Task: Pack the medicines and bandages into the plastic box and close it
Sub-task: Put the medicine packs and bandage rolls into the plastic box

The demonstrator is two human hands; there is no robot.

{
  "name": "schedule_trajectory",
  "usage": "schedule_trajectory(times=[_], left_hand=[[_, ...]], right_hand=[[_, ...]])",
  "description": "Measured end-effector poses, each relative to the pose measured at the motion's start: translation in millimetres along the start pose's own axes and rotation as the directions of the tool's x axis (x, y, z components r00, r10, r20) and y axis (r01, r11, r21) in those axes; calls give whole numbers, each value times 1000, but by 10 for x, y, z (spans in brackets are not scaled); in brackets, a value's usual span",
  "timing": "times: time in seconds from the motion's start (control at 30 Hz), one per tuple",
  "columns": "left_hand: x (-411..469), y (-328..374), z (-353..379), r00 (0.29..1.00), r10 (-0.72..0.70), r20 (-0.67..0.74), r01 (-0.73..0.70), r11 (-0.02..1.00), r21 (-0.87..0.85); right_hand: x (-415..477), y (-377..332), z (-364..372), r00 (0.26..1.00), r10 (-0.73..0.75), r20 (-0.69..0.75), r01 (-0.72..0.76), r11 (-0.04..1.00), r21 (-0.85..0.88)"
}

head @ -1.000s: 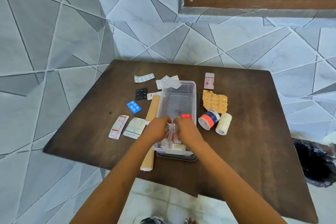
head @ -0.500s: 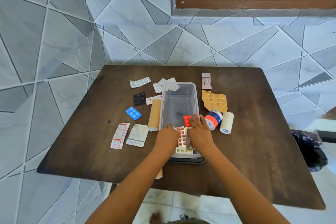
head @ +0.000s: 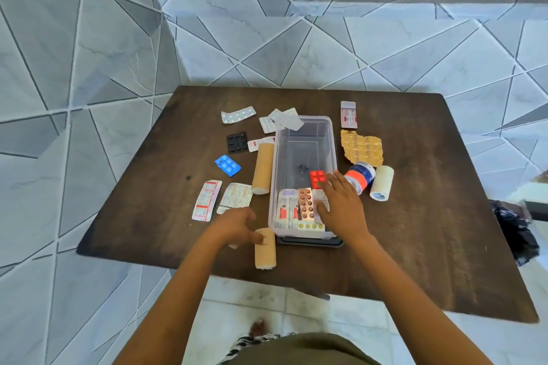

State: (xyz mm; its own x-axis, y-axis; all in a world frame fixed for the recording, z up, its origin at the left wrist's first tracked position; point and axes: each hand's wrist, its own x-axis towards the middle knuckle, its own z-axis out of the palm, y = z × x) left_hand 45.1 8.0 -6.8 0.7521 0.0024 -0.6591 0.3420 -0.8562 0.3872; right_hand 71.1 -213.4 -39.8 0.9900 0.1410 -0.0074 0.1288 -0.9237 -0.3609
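The clear plastic box (head: 332, 139) stands open mid-table on a dark lid (head: 311, 241). Its near end holds several pill strips (head: 296, 207) and a red blister (head: 317, 178). My right hand (head: 341, 204) lies flat over those strips, fingers spread. My left hand (head: 237, 227) is outside the box on the left, fingertips touching the top of a short tan bandage roll (head: 265, 252) on the table. A longer tan roll (head: 263, 168) lies along the box's left wall. A white roll (head: 382, 182) and an orange-and-blue tape roll (head: 360, 175) lie to the right.
Loose strips lie left of the box: blue blister (head: 227, 165), black blister (head: 237, 142), red-and-white strip (head: 207, 200), printed sachet (head: 235, 197), silver strips (head: 238, 114). A gold foil sheet (head: 361, 148) and a small strip (head: 348, 114) lie right. A black bag (head: 516, 231) is on the floor.
My left hand has come out of the box and moved left and nearer, onto the short tan roll. The right hand stays on the strips inside the box.
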Motion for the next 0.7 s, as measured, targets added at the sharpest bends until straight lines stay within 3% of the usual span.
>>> schedule_trajectory(times=[0.1, 0.2, 0.3, 0.43, 0.57, 0.7], left_hand=[[54, -32, 183, 999, 4, 54, -11, 991, 137], [92, -10, 426, 998, 48, -46, -35, 970, 242], [159, -18, 408, 998, 47, -45, -40, 987, 154], [213, -66, 5, 995, 31, -98, -23, 996, 84], [194, 50, -474, 959, 126, -253, -99, 988, 118], [190, 382, -707, 914, 264, -310, -246, 964, 96]], right_hand=[[1, 4, 15, 999, -13, -38, 14, 1000, 22], [-8, -14, 33, 998, -6, -59, 9, 998, 55], [-11, -22, 23, 986, 45, -163, -14, 982, 187], [135, 51, -43, 925, 261, -277, -161, 928, 337], [366, 255, -99, 919, 389, -59, -384, 919, 85], [536, 388, -173, 902, 424, 83, -418, 905, -82]])
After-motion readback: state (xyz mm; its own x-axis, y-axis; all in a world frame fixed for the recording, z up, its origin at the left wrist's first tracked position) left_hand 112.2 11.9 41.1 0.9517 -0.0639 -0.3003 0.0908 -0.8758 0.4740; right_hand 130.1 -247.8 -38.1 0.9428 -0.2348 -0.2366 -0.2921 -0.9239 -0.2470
